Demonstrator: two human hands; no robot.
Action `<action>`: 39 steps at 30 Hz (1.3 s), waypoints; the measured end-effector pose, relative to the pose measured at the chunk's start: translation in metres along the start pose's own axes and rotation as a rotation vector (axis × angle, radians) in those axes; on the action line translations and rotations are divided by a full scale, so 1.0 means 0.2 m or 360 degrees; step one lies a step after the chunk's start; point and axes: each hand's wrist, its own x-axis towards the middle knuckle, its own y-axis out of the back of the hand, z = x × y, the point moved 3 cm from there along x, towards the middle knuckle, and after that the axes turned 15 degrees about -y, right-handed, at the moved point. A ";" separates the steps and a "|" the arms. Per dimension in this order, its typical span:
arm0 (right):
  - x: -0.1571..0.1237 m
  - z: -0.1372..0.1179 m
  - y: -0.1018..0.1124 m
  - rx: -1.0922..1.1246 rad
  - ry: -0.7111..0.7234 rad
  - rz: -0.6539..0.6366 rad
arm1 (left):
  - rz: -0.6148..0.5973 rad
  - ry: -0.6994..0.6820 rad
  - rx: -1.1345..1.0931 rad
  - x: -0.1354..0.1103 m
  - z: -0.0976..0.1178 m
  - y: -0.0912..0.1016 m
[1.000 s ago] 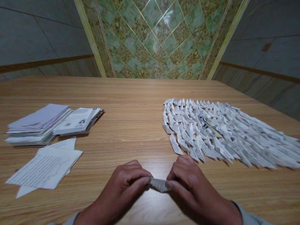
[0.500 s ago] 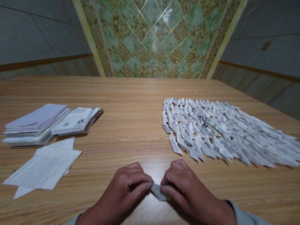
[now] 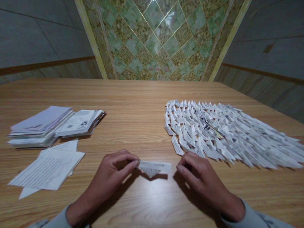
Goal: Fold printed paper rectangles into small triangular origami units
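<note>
A small sheet of printed paper (image 3: 158,165), part folded with a triangular flap pointing down, is held just above the table. My left hand (image 3: 116,171) pinches it by its left end between thumb and fingers. To the right of the paper, a small gap away, is my right hand (image 3: 202,177). Its fingers are curled in towards the thumb, and nothing shows in them. Many small folded paper boats (image 3: 192,124) stand in packed rows at the right, just beyond my right hand.
At the left, a few loose printed sheets (image 3: 48,169) overlap on the wooden table (image 3: 131,101). Behind them are a thick paper stack (image 3: 41,121) and a smaller pile (image 3: 79,123). A green tiled wall (image 3: 154,44) rises beyond the table.
Both hands have moved forward, away from the table's near side. My right hand has let go of the paper and moved right; the paper now shows wider, with its triangular flap visible.
</note>
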 end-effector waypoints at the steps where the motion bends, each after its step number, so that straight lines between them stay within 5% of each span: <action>1: 0.00 0.00 0.01 0.0043 -0.0013 0.0036 | -0.0003 0.0010 -0.0023 0.00 0.00 0.00; 9: -0.04 -0.08 -0.13 0.0011 0.0005 -0.0347 | -0.0320 -0.0338 -0.0025 0.00 0.08 -0.14; 11: -0.05 -0.08 -0.15 0.0001 -0.0026 -0.0293 | -0.0239 -0.0426 0.0086 -0.01 0.09 -0.14; 14: -0.03 -0.06 -0.15 0.0116 -0.0131 -0.0135 | 0.0194 -0.0442 0.0369 -0.03 0.12 -0.09; 16: -0.02 -0.05 -0.14 0.0267 -0.0250 -0.0081 | 0.0258 -0.0409 0.0425 -0.04 0.16 -0.10; 20: -0.01 -0.06 -0.17 0.0516 -0.0396 -0.0107 | -0.0164 -0.0255 0.0106 -0.01 0.22 -0.21; 22: -0.02 -0.07 -0.19 0.0584 -0.0429 -0.0128 | -0.0200 -0.0145 -0.0038 0.00 0.23 -0.26; 29: -0.04 -0.09 -0.20 0.0706 -0.0386 -0.0242 | -0.0038 0.0153 -0.0638 -0.04 0.16 -0.34; 39: -0.05 -0.09 -0.22 0.0876 -0.0341 -0.0365 | 0.0154 0.0295 -0.0983 -0.08 0.13 -0.36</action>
